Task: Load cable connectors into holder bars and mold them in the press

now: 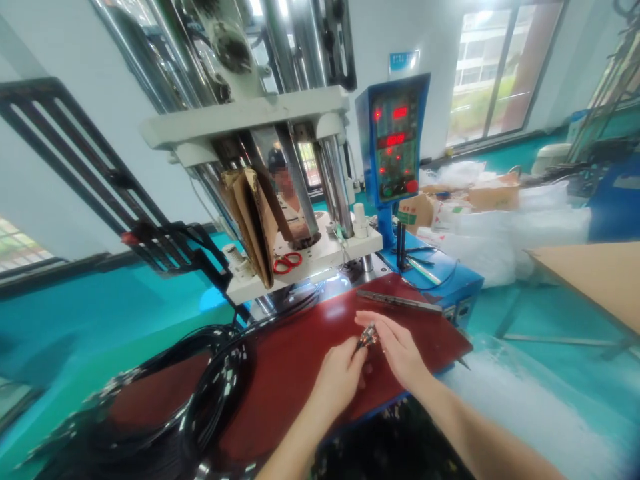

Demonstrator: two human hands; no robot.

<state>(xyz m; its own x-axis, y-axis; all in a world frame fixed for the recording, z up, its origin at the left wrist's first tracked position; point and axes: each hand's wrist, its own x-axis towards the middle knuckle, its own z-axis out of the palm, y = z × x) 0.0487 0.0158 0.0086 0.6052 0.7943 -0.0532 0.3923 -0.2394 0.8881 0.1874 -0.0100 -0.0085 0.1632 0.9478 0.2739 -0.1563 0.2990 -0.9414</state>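
Above the dark red tabletop [300, 373], my left hand [341, 373] is closed around a small bundle of cable ends [367, 337] with shiny metal tips. My right hand [397, 347] is beside the tips, its fingers stretched out and held together, the palm turned toward the bundle. Whether the right palm touches the tips I cannot tell. A large coil of black cables [215, 387] with metal ends lies to the left on the table. Beyond my hands a long dark metal bar [400, 301] rests near the table's back edge.
A press machine [250, 113] stands behind the table, with folded cardboard [250, 220] and red-handled scissors [287, 263] on its plate. A blue control box [393, 140] shows red digits. White bags [480, 233] and a brown board [595, 280] are on the right.
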